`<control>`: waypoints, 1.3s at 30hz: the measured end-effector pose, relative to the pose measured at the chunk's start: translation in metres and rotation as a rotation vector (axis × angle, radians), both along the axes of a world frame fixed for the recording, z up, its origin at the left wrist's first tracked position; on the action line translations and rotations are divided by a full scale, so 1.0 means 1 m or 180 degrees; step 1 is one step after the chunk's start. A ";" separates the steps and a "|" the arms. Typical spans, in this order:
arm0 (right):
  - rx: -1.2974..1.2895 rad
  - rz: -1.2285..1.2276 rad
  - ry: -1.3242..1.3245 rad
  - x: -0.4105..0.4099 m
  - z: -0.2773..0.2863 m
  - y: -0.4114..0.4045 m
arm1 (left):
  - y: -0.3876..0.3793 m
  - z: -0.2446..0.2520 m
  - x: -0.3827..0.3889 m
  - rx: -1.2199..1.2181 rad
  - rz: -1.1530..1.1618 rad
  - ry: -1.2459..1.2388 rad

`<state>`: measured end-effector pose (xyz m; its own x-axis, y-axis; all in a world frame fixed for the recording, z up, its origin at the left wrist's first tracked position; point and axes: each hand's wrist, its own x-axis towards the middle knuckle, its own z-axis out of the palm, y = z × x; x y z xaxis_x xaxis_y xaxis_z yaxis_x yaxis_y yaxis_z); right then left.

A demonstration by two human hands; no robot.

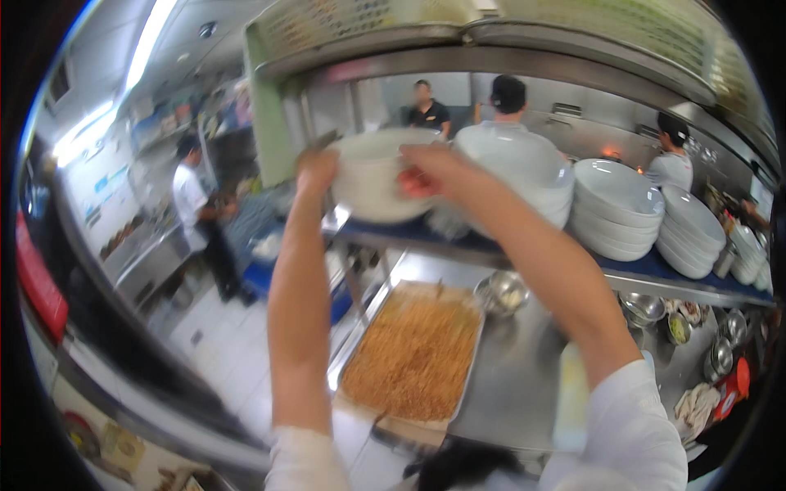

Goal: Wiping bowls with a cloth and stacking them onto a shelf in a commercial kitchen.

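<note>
Both arms reach up to a shelf with a blue surface (381,228). My left hand (318,167) is at the left side of a large white round vessel (368,178), with its fingers at the rim. My right hand (433,164) grips the vessel's right side. Blur hides whether it is one deep bowl or a stack. A red patch (419,183) shows under my right hand, too blurred to name. Beside it on the shelf sits a clear crumpled plastic item (448,222). Below my arms, a metal tray (453,422) holds a brown crumbly layer (411,356).
Stacks of white bowls (617,208) line the shelf to the right. Metal bowls (503,293) stand on the steel counter (509,380), near a pale cutting board (571,399). One person (190,190) stands at left; others (508,98) are beyond the shelf. A flame (611,152) burns behind.
</note>
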<state>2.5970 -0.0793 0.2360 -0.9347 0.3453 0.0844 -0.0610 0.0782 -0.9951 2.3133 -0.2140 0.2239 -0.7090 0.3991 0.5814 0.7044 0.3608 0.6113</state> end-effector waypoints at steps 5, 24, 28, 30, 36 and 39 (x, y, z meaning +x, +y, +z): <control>0.0187 0.0123 0.0504 0.050 -0.067 -0.049 | 0.002 -0.078 0.109 0.2022 -0.1019 -0.0420; 0.1713 0.5232 -0.1556 0.215 -0.362 -0.194 | -0.429 -0.450 0.557 0.4623 0.4204 -0.1153; 0.2046 0.5418 -0.1535 0.208 -0.362 -0.240 | -0.520 -0.436 0.616 0.4789 0.5133 -0.0526; 0.2137 0.5498 -0.1552 0.191 -0.371 -0.265 | -0.563 -0.429 0.625 0.4874 0.5498 -0.1604; 0.3178 0.5915 -0.0867 0.169 -0.374 -0.411 | -0.679 -0.474 0.677 0.5727 0.2900 -0.2647; 0.2812 0.6219 -0.0704 0.156 -0.376 -0.490 | -0.674 -0.506 0.663 0.5636 0.3111 -0.2215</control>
